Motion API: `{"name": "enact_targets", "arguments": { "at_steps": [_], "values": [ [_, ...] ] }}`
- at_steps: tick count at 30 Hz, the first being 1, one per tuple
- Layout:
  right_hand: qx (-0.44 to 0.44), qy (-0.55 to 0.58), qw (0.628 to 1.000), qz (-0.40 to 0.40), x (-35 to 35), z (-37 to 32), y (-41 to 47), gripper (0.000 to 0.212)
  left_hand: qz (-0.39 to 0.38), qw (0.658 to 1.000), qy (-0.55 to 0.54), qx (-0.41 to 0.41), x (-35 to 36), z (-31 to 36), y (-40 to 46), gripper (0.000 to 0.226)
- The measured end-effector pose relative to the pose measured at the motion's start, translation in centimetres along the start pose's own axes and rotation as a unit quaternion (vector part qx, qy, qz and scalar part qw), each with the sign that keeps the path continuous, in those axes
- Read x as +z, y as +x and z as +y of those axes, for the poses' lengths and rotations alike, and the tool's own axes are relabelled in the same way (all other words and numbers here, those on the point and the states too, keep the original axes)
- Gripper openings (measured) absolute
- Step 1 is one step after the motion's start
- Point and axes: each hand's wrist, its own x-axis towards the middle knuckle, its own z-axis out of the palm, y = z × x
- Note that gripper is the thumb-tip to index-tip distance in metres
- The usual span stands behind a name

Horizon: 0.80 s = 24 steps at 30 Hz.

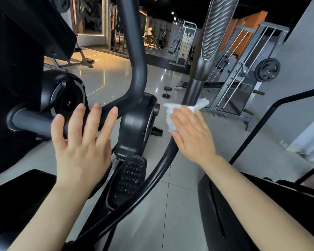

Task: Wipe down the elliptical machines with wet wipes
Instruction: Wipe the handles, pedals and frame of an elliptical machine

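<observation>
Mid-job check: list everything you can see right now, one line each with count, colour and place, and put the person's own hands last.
Wet wipe: one, white, crumpled, pressed on the right handlebar under the right hand.
Right handlebar: one, dark grey, rising centre-right to a ribbed grip.
Left handlebar: one, dark grey, curving up from the centre.
Pedal: one, black, studded, low centre.
Flywheel housing: one, black, centre.
Dumbbell: one, black, on the floor behind.
Weight plate: one, black, on the grey rack at right.
Floor: pale glossy tiles.
Left hand: fingers spread, over the horizontal grey bar.
Right hand: flat, on the wipe.
</observation>
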Motion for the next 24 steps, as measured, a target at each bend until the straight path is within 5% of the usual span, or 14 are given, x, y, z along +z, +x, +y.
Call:
{"name": "enact_targets", "arguments": {
  "at_steps": [4,8,11,20,24],
  "values": [
    [-0.055,-0.088,0.991,-0.083,-0.4,-1.7,-2.2,0.040,0.006,1.000,0.002,0.003,0.1,0.0,-0.1,0.066],
    [-0.172,-0.125,0.974,-0.072,-2.6,2.4,1.6,0.056,0.008,1.000,0.005,0.004,0.1,-0.2,0.0,0.066],
    [-0.236,-0.157,0.958,-0.037,-4.0,6.0,5.7,0.026,0.009,1.000,0.002,0.001,0.1,0.0,0.0,0.067],
    [-0.218,-0.139,0.966,0.010,-1.5,6.1,3.6,0.028,0.032,0.999,0.014,0.004,0.7,0.0,-0.1,0.065],
    [-0.223,-0.150,0.963,-0.035,0.7,2.5,-1.0,0.034,0.030,0.999,0.019,0.008,0.6,-0.1,-0.1,0.066]
  ]
}}
